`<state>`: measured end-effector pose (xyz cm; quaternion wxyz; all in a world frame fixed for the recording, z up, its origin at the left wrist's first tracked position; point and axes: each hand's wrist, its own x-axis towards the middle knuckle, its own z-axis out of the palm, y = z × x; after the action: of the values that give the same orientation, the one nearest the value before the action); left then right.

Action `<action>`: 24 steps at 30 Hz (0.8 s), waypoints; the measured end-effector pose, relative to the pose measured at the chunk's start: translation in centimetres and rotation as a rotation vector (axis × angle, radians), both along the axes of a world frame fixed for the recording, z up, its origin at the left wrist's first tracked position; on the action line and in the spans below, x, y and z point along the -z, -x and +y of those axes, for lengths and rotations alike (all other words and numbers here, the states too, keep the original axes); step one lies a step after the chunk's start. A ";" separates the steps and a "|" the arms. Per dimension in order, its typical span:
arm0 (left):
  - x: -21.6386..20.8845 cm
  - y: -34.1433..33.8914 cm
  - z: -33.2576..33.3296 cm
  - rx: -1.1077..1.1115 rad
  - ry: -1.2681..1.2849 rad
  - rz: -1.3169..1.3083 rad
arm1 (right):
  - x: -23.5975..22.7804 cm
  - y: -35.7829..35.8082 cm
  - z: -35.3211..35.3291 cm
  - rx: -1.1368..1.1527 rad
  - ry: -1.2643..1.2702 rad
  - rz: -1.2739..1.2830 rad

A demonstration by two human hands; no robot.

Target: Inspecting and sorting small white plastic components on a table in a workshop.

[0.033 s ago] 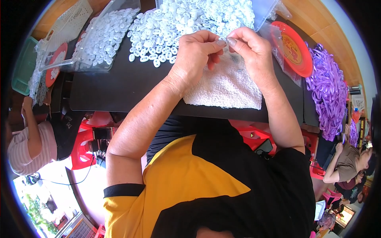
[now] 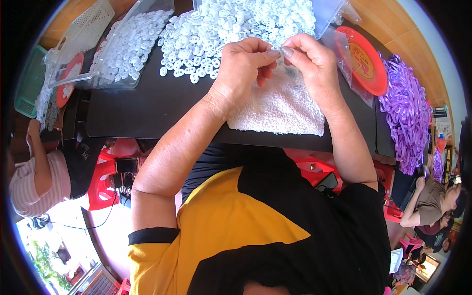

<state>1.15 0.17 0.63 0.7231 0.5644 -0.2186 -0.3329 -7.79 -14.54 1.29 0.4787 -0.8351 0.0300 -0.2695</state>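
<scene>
My left hand (image 2: 240,65) and my right hand (image 2: 313,62) are raised over the dark table, their pinched fingertips almost meeting. Thumb and forefinger of each are pressed together. Whatever sits between them is too small to name. Below the hands lies a white terry cloth (image 2: 278,110), close to the table's near edge. Just beyond, a large heap of small white oval plastic pieces with holes (image 2: 196,44) spreads across the table, nearest to my left hand.
A clear plastic bin (image 2: 115,81) of similar pieces stands on the left. Red plates (image 2: 381,87), a plastic bag (image 2: 364,94) and a purple ribbon-like pile (image 2: 405,118) lie on the right. One person (image 2: 42,174) sits at left; others (image 2: 427,206) are at far right.
</scene>
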 end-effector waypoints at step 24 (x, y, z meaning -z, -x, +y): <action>0.1 0.9 -0.1 -0.111 -0.165 -0.403 | -0.1 0.4 0.4 0.021 0.381 -0.124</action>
<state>0.29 0.09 0.54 0.6334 0.6878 -0.2995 -0.1896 -8.14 -14.18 1.41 0.3102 -0.8920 -0.0423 -0.3260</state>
